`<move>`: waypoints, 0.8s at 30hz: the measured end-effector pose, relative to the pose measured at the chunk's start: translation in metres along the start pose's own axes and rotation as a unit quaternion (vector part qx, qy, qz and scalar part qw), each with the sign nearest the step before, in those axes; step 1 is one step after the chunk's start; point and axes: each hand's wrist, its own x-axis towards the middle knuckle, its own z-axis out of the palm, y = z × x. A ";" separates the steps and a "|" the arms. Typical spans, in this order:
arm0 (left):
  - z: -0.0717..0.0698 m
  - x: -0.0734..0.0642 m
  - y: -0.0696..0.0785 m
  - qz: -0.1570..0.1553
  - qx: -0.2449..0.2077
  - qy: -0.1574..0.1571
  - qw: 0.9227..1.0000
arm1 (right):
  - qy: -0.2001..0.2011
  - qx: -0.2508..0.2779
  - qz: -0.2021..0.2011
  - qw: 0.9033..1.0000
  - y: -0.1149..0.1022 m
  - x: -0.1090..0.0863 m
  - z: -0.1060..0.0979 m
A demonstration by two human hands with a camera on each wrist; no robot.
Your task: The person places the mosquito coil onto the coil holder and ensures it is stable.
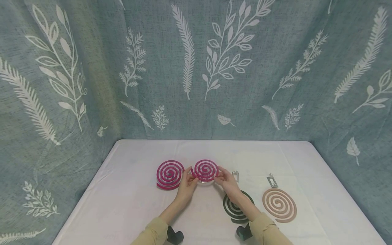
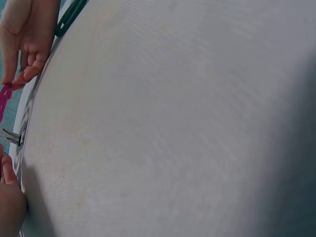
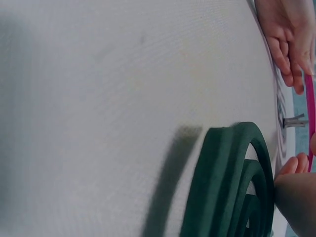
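Observation:
Both hands hold a pink mosquito coil (image 1: 206, 170) between them, raised and tilted toward the head camera. My left hand (image 1: 185, 187) pinches its left edge, and the fingers of my right hand (image 1: 228, 182) pinch the right edge. In the right wrist view the coil (image 3: 310, 98) appears edge-on as a thin strip. Behind it stands a small metal coil stand (image 3: 295, 121) with upright prongs, mostly hidden by the coil in the head view. A second pink coil (image 1: 170, 174) lies just left of my left hand. Beneath my right forearm is a dark green coil (image 3: 222, 168), partly covered.
To the right lies a brown coil (image 1: 279, 205), with a metal stand (image 1: 272, 181) just behind it. Another metal stand (image 1: 235, 175) is beside my right hand. Everything is on a white-covered table (image 1: 134, 204), with a patterned curtain (image 1: 196, 112) behind.

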 end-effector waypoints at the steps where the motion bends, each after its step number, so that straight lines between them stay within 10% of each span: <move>1: 0.000 0.000 0.000 -0.001 -0.001 0.000 1.000 | 0.000 0.000 0.001 1.000 0.000 0.000 0.000; 24: -0.001 0.000 -0.001 -0.001 -0.006 -0.010 1.000 | -0.002 0.002 -0.005 1.000 0.004 0.002 -0.002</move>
